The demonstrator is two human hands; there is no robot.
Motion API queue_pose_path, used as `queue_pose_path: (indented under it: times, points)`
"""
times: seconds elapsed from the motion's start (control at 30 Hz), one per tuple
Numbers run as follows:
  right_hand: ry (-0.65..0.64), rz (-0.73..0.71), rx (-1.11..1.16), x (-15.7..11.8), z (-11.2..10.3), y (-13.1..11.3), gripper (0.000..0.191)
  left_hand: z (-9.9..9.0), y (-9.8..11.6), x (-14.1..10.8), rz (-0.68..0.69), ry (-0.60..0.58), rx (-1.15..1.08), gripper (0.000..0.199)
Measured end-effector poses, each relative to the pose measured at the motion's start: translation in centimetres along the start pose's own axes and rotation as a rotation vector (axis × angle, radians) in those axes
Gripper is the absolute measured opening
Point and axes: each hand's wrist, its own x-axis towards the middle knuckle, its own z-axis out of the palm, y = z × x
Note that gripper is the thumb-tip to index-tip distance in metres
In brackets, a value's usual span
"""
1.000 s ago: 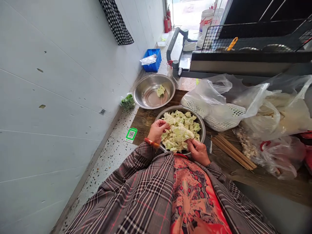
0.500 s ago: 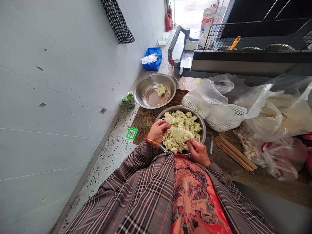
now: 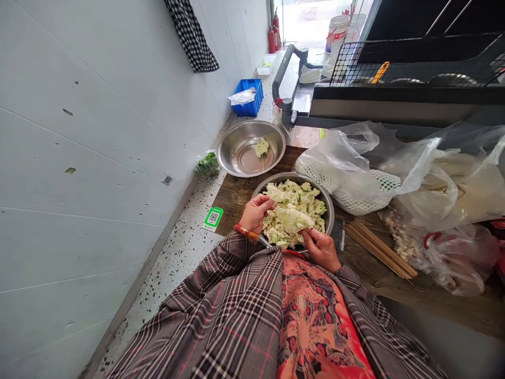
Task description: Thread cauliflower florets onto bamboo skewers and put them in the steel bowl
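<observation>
A metal bowl (image 3: pixel 330 210) full of pale green-white cauliflower florets (image 3: pixel 303 195) stands right in front of me. Over it, my right hand (image 3: pixel 322 249) pinches the stem end of a large cauliflower floret (image 3: pixel 294 220) between thumb and fingers. My left hand (image 3: pixel 255 213) is closed in a pinch at the bowl's left side, its fingertips on cauliflower; where that piece ends among the others is hard to see. Behind stands a wider metal basin (image 3: pixel 232 163), with one floret (image 3: pixel 261 147) on a thin skewer inside.
Bamboo skewers (image 3: pixel 379 250) lie in a bundle on the wooden board to the right. Beyond them are plastic bags (image 3: pixel 453 258) and a white perforated basket (image 3: pixel 355 199). Bagged greens (image 3: pixel 208 164) and a blue crate (image 3: pixel 252 100) line the wall. A grey handle (image 3: pixel 281 73) juts out behind.
Both hands keep almost the same pose over the bowl. The whole view has shifted down very slightly.
</observation>
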Motion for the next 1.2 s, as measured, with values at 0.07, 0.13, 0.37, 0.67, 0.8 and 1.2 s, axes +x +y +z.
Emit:
queue_pose_path:
  times: [0.07,0.13,0.37,0.67,0.8,1.2]
  points:
    - [-0.004,0.003,0.003,-0.05,-0.03,-0.03,0.037,-0.07,-0.12,0.00,0.016,-0.008,-0.001,0.031]
    - [-0.003,0.006,0.002,-0.10,-0.07,-0.11,0.038,-0.10,-0.19,-0.02,0.030,-0.016,-0.016,0.030]
    - [0.014,0.004,-0.007,-0.24,-0.16,-0.23,0.038,0.08,-0.11,-0.24,0.024,-0.017,-0.052,0.030]
    - [0.017,0.019,-0.005,-0.09,-0.11,-0.33,0.037,0.11,-0.07,-0.46,0.080,-0.017,0.040,0.024]
    - [0.022,-0.017,0.005,-0.01,-0.06,-0.38,0.037,0.05,0.13,-0.53,0.066,-0.033,0.044,0.023]
    - [0.028,-0.080,-0.024,-0.13,-0.33,0.18,0.036,-0.17,0.67,-0.55,0.056,-0.133,0.153,0.021]
